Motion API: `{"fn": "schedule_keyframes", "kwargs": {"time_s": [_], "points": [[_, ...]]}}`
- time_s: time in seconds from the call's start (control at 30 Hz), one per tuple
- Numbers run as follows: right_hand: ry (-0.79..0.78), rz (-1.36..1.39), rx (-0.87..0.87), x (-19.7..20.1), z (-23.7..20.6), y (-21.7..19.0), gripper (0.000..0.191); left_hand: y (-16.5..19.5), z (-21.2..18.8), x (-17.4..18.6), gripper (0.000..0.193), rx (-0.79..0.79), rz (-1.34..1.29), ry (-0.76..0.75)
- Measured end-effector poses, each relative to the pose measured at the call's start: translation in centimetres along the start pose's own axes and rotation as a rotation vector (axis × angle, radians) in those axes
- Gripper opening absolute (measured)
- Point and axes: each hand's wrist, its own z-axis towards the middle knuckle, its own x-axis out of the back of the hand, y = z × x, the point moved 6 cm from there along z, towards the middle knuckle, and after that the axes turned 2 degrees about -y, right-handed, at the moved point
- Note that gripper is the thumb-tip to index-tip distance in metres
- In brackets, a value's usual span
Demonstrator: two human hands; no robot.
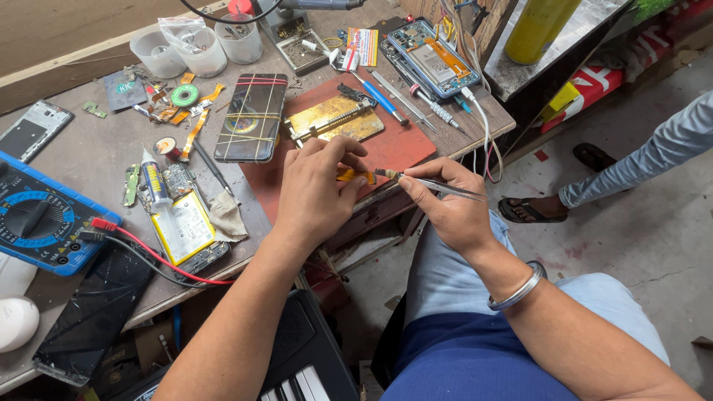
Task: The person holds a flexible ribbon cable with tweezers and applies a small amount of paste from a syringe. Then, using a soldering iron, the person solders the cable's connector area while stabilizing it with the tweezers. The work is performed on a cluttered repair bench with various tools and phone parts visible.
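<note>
My left hand (319, 189) rests at the near edge of a red mat (397, 145), pinching a small orange flex ribbon (355, 176). My right hand (445, 200) grips metal tweezers (434, 186) whose tips touch the end of that ribbon. Just beyond my left hand lies a brass-coloured metal holder plate (334, 119) on the mat. A phone bound with rubber bands (252, 116) lies to the left of the mat.
An opened phone with a yellow battery (186, 226) and a glue tube (154, 182) lie at left, beside a blue multimeter (41, 215) with red lead. Another opened phone (431, 59), screwdrivers (386, 96) and plastic cups (197, 48) sit further back. Another person's sandalled foot (531, 209) is at right.
</note>
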Motion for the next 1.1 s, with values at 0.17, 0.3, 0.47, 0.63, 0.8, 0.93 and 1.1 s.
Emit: {"fn": "schedule_keyframes", "kwargs": {"time_s": [0.17, 0.3, 0.47, 0.63, 0.8, 0.93, 1.1], "points": [[0.007, 0.003, 0.005, 0.01, -0.02, 0.25, 0.018, -0.15, 0.02, -0.14, 0.035, 0.004, 0.002, -0.003], [0.008, 0.009, -0.002, -0.07, -0.01, 0.30, 0.018, -0.16, 0.04, -0.18, 0.034, 0.000, 0.000, -0.002], [0.003, -0.004, 0.003, 0.00, -0.04, 0.21, 0.017, -0.12, 0.00, -0.16, 0.033, -0.004, -0.002, -0.001], [-0.020, -0.052, 0.025, 0.14, 0.04, 0.23, 0.013, -0.03, -0.01, -0.06, 0.033, -0.018, -0.001, 0.015], [-0.009, -0.028, 0.013, 0.03, 0.02, 0.30, 0.015, -0.10, -0.01, -0.09, 0.033, 0.008, 0.002, -0.001], [-0.004, 0.003, 0.013, -0.04, 0.02, 0.27, 0.016, -0.11, -0.02, -0.13, 0.032, 0.010, -0.012, -0.004], [-0.038, -0.055, 0.011, 0.31, 0.05, 0.41, 0.014, -0.14, -0.04, -0.15, 0.031, 0.000, 0.008, 0.007]]}}
